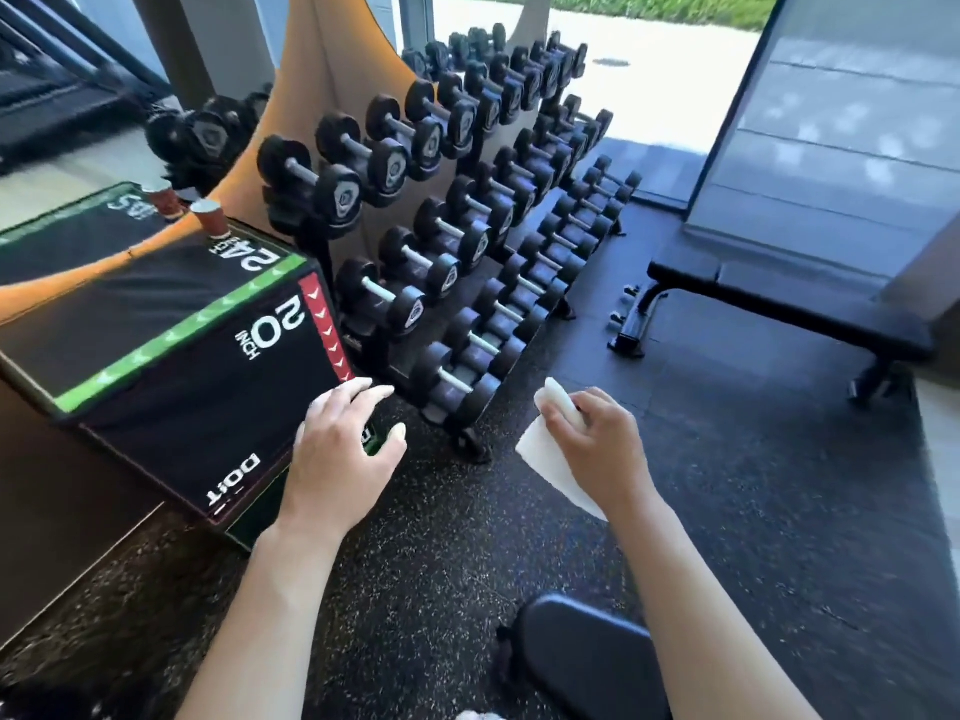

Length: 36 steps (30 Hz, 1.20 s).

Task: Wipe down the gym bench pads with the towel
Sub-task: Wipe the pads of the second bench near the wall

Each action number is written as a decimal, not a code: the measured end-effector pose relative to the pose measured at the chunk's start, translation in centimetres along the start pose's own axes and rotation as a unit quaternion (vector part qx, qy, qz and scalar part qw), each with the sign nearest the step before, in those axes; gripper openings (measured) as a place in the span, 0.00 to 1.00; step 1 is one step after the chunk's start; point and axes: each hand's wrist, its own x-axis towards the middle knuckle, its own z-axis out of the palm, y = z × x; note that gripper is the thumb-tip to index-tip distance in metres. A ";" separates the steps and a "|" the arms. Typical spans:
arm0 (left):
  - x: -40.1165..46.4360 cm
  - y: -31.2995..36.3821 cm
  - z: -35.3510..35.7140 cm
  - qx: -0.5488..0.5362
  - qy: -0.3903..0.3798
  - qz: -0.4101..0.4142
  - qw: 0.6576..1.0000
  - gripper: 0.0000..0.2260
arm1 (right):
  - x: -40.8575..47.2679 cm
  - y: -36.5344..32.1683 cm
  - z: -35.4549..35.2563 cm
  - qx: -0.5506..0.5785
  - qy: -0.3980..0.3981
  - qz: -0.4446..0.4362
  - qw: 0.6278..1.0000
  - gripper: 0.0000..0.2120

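My right hand (597,439) grips a small white towel (550,459), which hangs folded below my fingers in mid-air above the floor. My left hand (343,449) is held out with its fingers spread and relaxed, just in front of the corner of a black plyo box (171,356), holding nothing. A black padded gym bench (779,298) stands at the right, well beyond both hands. Directly below my right forearm shows the rounded end of another black pad (582,652).
A three-tier rack of black dumbbells (441,226) runs from the centre towards a bright glass door at the back. Two paper cups (210,218) stand on the plyo box. Speckled black rubber flooring (727,511) lies between me and the bench.
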 end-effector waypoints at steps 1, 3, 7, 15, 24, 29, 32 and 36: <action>1.1 -0.2 -0.1 -0.003 -0.004 0.006 1.000 0.24 | 0.7 -0.2 0.2 0.001 0.007 0.003 1.000 0.21; 3.5 -0.7 0.0 -0.010 -0.007 0.013 1.000 0.24 | 2.1 -0.7 0.7 -0.002 0.015 0.004 1.000 0.20; 7.8 -1.1 0.9 -0.017 -0.014 0.035 0.999 0.24 | 5.2 -0.8 1.8 -0.005 0.017 0.009 1.000 0.20; 18.9 0.1 5.0 -0.009 -0.032 0.087 0.996 0.21 | 13.9 1.8 1.7 0.006 0.071 0.039 0.997 0.19; 30.9 4.9 9.9 -0.017 -0.054 0.140 0.989 0.21 | 23.9 4.3 -1.7 0.007 0.138 0.048 0.989 0.23; 37.1 6.3 12.8 -0.030 -0.073 0.164 0.983 0.21 | 27.7 6.1 -2.5 0.007 0.171 0.069 0.983 0.26; 41.0 7.0 15.1 -0.043 -0.091 0.187 0.977 0.21 | 30.7 6.8 -2.5 -0.002 0.187 0.084 0.979 0.25; 47.0 7.7 17.7 -0.063 -0.111 0.205 0.970 0.22 | 35.9 7.3 -2.7 -0.040 0.207 0.082 0.974 0.22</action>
